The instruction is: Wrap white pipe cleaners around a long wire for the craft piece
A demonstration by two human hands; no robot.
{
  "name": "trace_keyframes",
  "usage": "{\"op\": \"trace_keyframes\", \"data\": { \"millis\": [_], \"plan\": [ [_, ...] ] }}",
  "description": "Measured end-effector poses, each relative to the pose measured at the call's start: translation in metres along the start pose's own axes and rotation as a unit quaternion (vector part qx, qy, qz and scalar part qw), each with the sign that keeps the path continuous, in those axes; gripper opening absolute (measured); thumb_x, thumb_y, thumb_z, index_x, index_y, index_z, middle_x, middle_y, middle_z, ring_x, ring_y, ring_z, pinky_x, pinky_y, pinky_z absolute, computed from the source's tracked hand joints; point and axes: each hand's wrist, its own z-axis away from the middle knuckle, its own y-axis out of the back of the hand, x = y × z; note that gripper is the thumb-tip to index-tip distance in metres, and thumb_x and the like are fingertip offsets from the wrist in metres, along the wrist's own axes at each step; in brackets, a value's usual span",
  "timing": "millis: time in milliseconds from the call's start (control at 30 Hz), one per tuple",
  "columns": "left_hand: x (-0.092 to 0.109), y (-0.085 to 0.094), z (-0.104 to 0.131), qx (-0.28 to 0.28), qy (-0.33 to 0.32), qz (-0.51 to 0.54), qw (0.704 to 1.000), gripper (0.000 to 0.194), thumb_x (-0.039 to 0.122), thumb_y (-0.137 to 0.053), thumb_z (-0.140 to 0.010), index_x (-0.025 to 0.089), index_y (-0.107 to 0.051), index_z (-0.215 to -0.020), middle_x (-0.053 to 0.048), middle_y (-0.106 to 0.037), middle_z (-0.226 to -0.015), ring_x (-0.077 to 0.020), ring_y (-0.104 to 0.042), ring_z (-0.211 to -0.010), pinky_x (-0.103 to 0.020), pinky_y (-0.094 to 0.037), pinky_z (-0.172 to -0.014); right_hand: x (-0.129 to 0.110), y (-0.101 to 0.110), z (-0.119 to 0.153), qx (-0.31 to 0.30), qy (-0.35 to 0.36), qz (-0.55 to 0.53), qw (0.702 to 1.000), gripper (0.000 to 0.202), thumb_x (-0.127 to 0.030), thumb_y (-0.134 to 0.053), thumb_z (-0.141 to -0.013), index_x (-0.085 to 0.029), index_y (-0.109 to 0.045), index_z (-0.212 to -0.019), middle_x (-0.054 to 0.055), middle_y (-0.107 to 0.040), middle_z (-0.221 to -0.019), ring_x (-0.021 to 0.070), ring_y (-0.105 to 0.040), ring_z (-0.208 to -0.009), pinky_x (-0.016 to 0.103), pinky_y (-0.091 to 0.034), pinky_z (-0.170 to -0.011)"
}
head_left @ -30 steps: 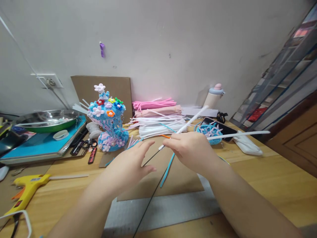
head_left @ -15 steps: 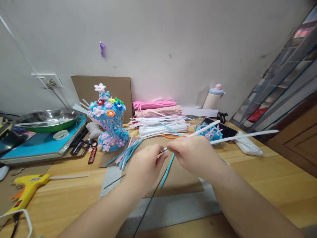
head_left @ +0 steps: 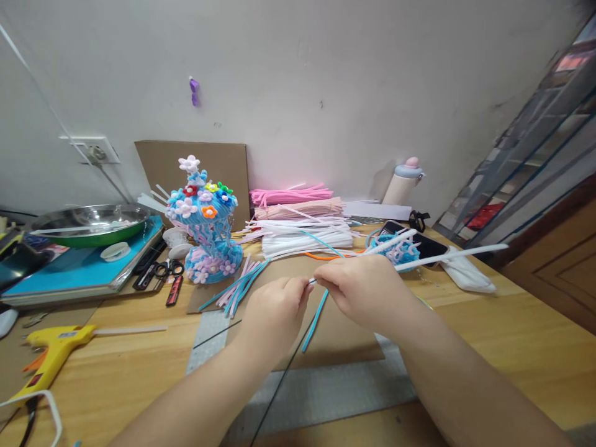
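Observation:
My left hand [head_left: 278,308] is closed in a pinch, with a thin dark wire [head_left: 216,334] showing behind its wrist. Facing it, my right hand [head_left: 365,285] grips white pipe cleaners [head_left: 459,254], two long ends sticking out to the right. A short pale bit shows where the fingertips meet; its exact join is hidden. Below the hands a blue pipe cleaner [head_left: 315,323] lies on a cardboard sheet [head_left: 344,344]. Another dark line [head_left: 283,380] runs from under the left hand toward the front edge.
A flower-covered blue pipe-cleaner piece [head_left: 205,217] stands left, near cut blue and pink pieces [head_left: 246,282]. Pink and white bundles [head_left: 307,239] lie behind. Scissors [head_left: 170,268], a yellow glue gun [head_left: 58,341] and a metal pan [head_left: 90,223] are left; a bottle [head_left: 403,183] stands right.
My left fingers have closed up tighter by the right fingertips, covering the dark wire that showed between them. The white pipe cleaners' long end has shifted slightly left.

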Motion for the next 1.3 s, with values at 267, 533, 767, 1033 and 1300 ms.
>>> {"op": "trace_keyframes", "data": {
  "millis": [267, 533, 767, 1033, 1300],
  "plan": [
    [-0.002, 0.013, -0.002, 0.01, 0.043, -0.006, 0.999, 0.026, 0.027, -0.042, -0.092, 0.018, -0.063, -0.08, -0.004, -0.069, -0.069, -0.0176, -0.063, -0.064, -0.027, -0.038, -0.057, 0.003, -0.001, 0.002, 0.096, 0.003, -0.067, 0.993, 0.014, -0.026, -0.051, -0.09, -0.022, -0.065, -0.095, 0.001, -0.07, -0.079, 0.0158, -0.062, -0.072, 0.026, -0.03, -0.06],
    [-0.011, 0.029, -0.003, -0.01, -0.04, -0.129, 0.991, 0.024, 0.024, -0.044, -0.091, 0.02, -0.061, -0.075, -0.003, -0.068, -0.067, -0.0184, -0.062, -0.062, -0.028, -0.026, -0.051, 0.008, 0.005, 0.0, 0.126, 0.133, -0.008, 0.983, 0.017, -0.017, -0.051, -0.089, -0.02, -0.063, -0.078, 0.002, -0.062, -0.071, 0.017, -0.05, -0.072, 0.029, -0.027, -0.066],
    [-0.024, 0.052, -0.003, -0.038, -0.155, -0.093, 0.983, 0.019, 0.021, -0.047, -0.089, 0.022, -0.064, -0.083, -0.001, -0.068, -0.069, -0.0164, -0.06, -0.062, -0.027, -0.028, -0.053, 0.033, 0.043, -0.006, -0.051, 0.222, -0.069, 0.971, 0.024, -0.008, -0.05, -0.085, -0.023, -0.069, -0.091, 0.001, -0.064, -0.073, 0.0131, -0.054, -0.066, 0.024, -0.032, -0.057],
    [-0.013, 0.075, 0.003, -0.103, -0.11, 0.269, 0.951, 0.017, 0.018, -0.052, -0.087, 0.018, -0.064, -0.075, 0.002, -0.065, -0.06, -0.0089, -0.057, -0.055, -0.018, -0.039, -0.053, 0.049, 0.064, -0.003, -0.162, 0.166, -0.343, 0.91, 0.026, -0.028, -0.046, -0.092, -0.018, -0.07, -0.09, 0.003, -0.067, -0.084, 0.0142, -0.061, -0.078, 0.023, -0.045, -0.068],
    [-0.002, 0.081, 0.009, -0.063, -0.014, 0.319, 0.946, 0.021, 0.024, -0.053, -0.086, 0.017, -0.064, -0.07, 0.001, -0.064, -0.057, -0.0104, -0.058, -0.053, -0.02, -0.042, -0.052, -0.007, 0.011, 0.022, 0.015, 0.05, -0.485, 0.873, 0.024, -0.029, -0.043, -0.094, -0.019, -0.062, -0.104, 0.004, -0.067, -0.092, 0.0148, -0.061, -0.078, 0.024, -0.047, -0.066]
  ]
}}
